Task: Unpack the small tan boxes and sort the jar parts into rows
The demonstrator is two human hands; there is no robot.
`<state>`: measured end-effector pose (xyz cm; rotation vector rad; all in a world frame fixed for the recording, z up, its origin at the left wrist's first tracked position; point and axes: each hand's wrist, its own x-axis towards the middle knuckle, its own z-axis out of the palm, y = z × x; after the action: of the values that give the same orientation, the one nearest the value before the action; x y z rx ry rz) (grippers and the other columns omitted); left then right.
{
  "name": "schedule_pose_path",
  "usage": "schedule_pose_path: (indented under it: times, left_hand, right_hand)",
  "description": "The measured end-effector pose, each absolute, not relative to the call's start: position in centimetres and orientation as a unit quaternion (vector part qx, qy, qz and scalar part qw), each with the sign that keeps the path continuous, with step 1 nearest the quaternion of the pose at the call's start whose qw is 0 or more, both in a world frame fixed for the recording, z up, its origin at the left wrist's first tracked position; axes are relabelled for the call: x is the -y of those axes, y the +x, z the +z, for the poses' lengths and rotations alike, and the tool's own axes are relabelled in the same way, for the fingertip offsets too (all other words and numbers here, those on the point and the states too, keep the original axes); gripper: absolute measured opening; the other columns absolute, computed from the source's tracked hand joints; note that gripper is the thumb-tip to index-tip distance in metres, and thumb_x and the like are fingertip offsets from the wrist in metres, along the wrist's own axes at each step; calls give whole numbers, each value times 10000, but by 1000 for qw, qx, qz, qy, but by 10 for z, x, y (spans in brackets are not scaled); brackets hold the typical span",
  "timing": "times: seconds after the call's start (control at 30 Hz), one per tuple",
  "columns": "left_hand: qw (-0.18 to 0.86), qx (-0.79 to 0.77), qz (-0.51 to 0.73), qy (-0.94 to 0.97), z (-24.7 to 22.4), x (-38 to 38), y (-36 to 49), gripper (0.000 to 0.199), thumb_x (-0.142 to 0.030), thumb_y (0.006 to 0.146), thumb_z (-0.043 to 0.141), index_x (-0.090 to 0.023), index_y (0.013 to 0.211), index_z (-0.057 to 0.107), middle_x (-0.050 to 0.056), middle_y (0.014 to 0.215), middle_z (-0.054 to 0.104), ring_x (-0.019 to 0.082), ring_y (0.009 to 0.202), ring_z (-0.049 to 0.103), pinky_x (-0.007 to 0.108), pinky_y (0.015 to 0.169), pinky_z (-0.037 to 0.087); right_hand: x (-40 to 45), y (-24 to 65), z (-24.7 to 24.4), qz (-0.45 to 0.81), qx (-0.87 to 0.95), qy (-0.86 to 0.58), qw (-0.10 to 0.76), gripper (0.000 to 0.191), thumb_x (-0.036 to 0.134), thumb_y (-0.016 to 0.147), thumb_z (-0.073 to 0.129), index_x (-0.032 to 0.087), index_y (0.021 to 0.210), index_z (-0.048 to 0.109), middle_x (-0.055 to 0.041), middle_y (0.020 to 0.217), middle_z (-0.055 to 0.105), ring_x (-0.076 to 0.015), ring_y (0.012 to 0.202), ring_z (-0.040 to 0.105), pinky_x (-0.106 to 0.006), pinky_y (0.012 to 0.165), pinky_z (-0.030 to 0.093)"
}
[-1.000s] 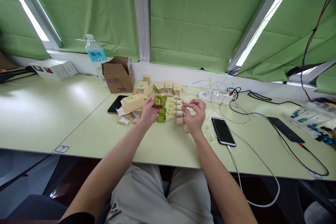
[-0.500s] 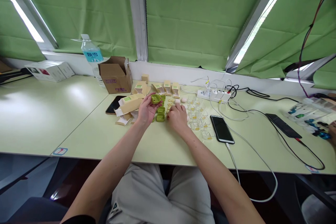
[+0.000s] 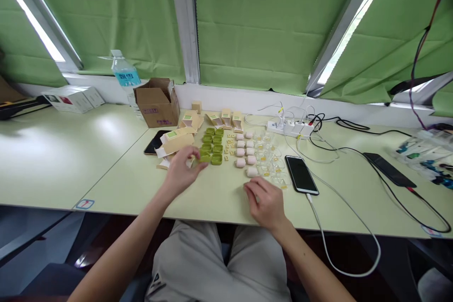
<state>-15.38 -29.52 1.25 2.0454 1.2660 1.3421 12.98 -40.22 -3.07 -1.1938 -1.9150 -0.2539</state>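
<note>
My left hand [image 3: 186, 167] is at the front left of two rows of small green square containers [image 3: 217, 159]. Its thumb and forefinger pinch the nearest left green container [image 3: 204, 156], which rests on the table. My right hand [image 3: 264, 200] hovers low over the table near its front edge, fingertips pressed together; whatever may be between them is hidden. Right of the containers lie small yellow pieces [image 3: 227, 152] in two columns. Beyond them stand pale pink cylinders [image 3: 240, 163], also in two columns, then clear covers [image 3: 264, 168] with yellow bits.
Opened small cartons [image 3: 177, 141] overlap a dark phone [image 3: 155, 144] on the left. Behind them are a brown box [image 3: 158, 104] and a water bottle [image 3: 125, 75]. On the right lie a charging phone [image 3: 301, 174], a power strip [image 3: 290, 128] and loose cables.
My left hand has lowered the green container from the air to the front of its row. My right hand has drawn back from the yellow pieces towards the table's front edge.
</note>
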Motion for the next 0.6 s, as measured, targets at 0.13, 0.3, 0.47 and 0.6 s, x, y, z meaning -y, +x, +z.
schedule_pose_path:
  times: [0.13, 0.3, 0.47, 0.6]
  left_hand:
    - [10, -518, 368, 772, -10, 325, -164, 258, -306, 810, 885, -240, 834, 636, 69, 1166, 771, 312, 1110, 720, 463, 987, 516]
    - [-91, -566, 281, 770, -24, 336, -155, 290, -405, 839, 902, -244, 855, 662, 75, 1073, 771, 319, 1037, 717, 471, 934, 474]
    - [-120, -580, 221, 775, -21, 336, -141, 362, -512, 864, 875, -234, 842, 644, 91, 941, 760, 333, 985, 706, 478, 912, 433]
    - [-141, -578, 250, 764, -12, 341, -145, 409, -582, 880, 841, -242, 874, 615, 79, 853, 755, 316, 883, 701, 445, 857, 406]
  right_hand:
    - [413, 117, -47, -54, 825, -481, 293, 197, 193, 1064, 581, 210, 956, 746, -28, 860, 734, -161, 741, 655, -298, 661, 375]
    - [405, 117, -42, 13, 818, -525, 234, 185, 229, 1079, 582, 224, 1011, 754, -20, 896, 749, -172, 786, 683, -306, 672, 339]
    - [408, 116, -41, 11, 814, -536, 223, 202, 241, 1093, 563, 225, 1045, 758, -29, 916, 745, -180, 798, 684, -309, 683, 326]
    - [408, 115, -41, 22, 813, -536, 226, 204, 242, 1096, 556, 226, 1065, 757, -31, 938, 752, -180, 813, 688, -308, 692, 334]
